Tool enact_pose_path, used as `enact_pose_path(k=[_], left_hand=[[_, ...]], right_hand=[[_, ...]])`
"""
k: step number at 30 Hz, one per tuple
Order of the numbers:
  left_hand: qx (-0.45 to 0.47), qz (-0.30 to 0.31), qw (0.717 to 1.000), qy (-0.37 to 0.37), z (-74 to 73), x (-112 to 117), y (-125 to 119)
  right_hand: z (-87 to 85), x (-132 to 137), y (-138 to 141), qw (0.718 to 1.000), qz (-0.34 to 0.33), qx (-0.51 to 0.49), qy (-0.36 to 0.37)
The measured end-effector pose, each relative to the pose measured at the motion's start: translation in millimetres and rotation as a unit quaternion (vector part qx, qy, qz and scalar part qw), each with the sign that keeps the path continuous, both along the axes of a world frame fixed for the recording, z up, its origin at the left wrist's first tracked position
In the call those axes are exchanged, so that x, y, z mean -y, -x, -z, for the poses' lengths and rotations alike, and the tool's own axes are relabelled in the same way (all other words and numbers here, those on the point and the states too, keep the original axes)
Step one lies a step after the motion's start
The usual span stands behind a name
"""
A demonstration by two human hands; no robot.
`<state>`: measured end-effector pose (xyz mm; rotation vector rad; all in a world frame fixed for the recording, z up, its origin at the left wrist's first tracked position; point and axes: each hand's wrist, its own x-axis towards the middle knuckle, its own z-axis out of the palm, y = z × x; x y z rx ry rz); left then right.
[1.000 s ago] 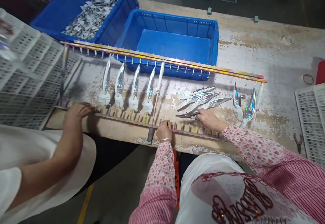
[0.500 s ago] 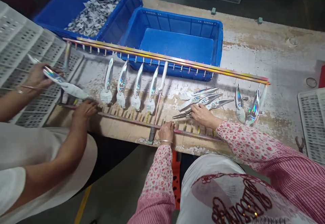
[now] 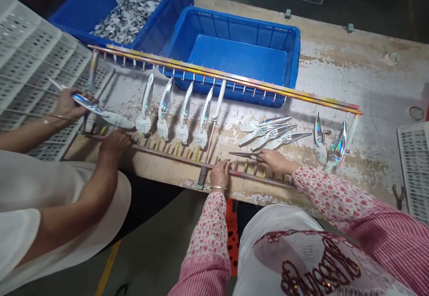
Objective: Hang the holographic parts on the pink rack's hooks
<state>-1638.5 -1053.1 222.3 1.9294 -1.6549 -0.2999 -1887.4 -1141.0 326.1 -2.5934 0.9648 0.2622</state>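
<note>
My right hand (image 3: 273,159) is closed around needle-nose pliers (image 3: 246,155), whose jaws point left above the rack's lower bar (image 3: 250,177). My left hand (image 3: 219,174) is pinched at that bar, beside the central post; a tiny pale bit shows at the fingertips, too small to name. Just beyond my right hand, several shiny silver fishing lures (image 3: 273,130) with white ends lie on the table. More lures (image 3: 165,103) hang upright between the rack's upper bar (image 3: 201,70) and lower bar, left of the post.
At left, a co-worker's hands (image 3: 115,144) handle another silver lure (image 3: 100,110) at the rack. Behind the rack stand a blue bin (image 3: 291,50) and another blue bin (image 3: 67,23) with silvery pieces. Two lures (image 3: 337,146) are at the rack's right end. White crates (image 3: 414,162) flank the table.
My right hand and the pliers have drawn slightly back from the pile of lures. My left hand stays at the lower bar. The co-worker's lure has swung right, and the view has shifted slightly.
</note>
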Motion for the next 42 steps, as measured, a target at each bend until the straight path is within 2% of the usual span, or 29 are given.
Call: enact_pose_path(k=[3,6,10,13,16,18,19,21,22,23,24,27,29,33,38,42], left_hand=[[0.033,-0.003,0.999,-0.005,-3.0,0.2,2.9],[0.072,0.005,0.997,-0.022,-7.0,0.1,5.3],[0.112,0.005,0.993,-0.03,-9.4,-0.2,8.1],[0.112,0.004,0.994,-0.009,-8.4,-0.5,9.6],[0.091,0.008,0.996,-0.001,-6.5,-2.4,8.2],[0.06,0.027,0.998,0.008,-4.8,-5.0,5.2],[0.039,0.042,0.998,0.018,-3.8,-6.6,3.2],[-0.011,0.061,0.997,0.047,-1.5,-9.2,-0.6],[-0.036,0.056,0.996,0.058,-0.5,-9.9,-2.1],[-0.057,0.041,0.995,0.066,0.4,-10.0,-3.1],[-0.073,0.021,0.995,0.069,1.1,-9.7,-3.6],[-0.092,-0.015,0.994,0.065,1.9,-7.2,-2.5],[-0.099,-0.017,0.993,0.063,2.0,-5.7,-0.9],[-0.11,-0.027,0.992,0.057,2.1,-5.2,0.4],[-0.122,-0.013,0.991,0.056,2.5,-6.2,-2.6],[-0.119,-0.004,0.991,0.058,1.9,-7.4,-4.2]], right_hand=[[-11.7,7.3,2.9,0.991,-0.053,-0.031,0.121],[-21.7,7.9,-1.8,0.978,-0.072,-0.045,0.189],[-28.9,3.4,-13.1,0.969,-0.078,-0.046,0.231],[-33.6,3.7,-15.4,0.972,-0.084,-0.062,0.212],[-35.0,7.1,-9.2,0.988,-0.06,-0.091,0.105],[-30.6,7.9,-4.4,0.995,-0.055,-0.075,-0.039],[-26.1,7.3,-3.2,0.989,-0.057,-0.05,-0.126],[-13.2,4.6,-4.7,0.959,-0.054,0.015,-0.279],[-5.8,3.3,-7.1,0.945,-0.046,0.043,-0.322],[1.5,2.5,-9.9,0.943,-0.03,0.063,-0.326],[8.0,2.7,-12.5,0.954,-0.002,0.071,-0.292],[17.3,8.3,-14.2,0.99,0.097,0.041,-0.097],[15.5,12.2,-9.1,0.994,0.103,0.02,-0.043],[10.3,9.8,-1.4,0.997,-0.003,0.015,-0.08],[15.1,4.3,-12.7,0.994,-0.013,0.029,-0.108],[7.9,7.6,-18.2,0.995,-0.022,0.003,-0.099]])
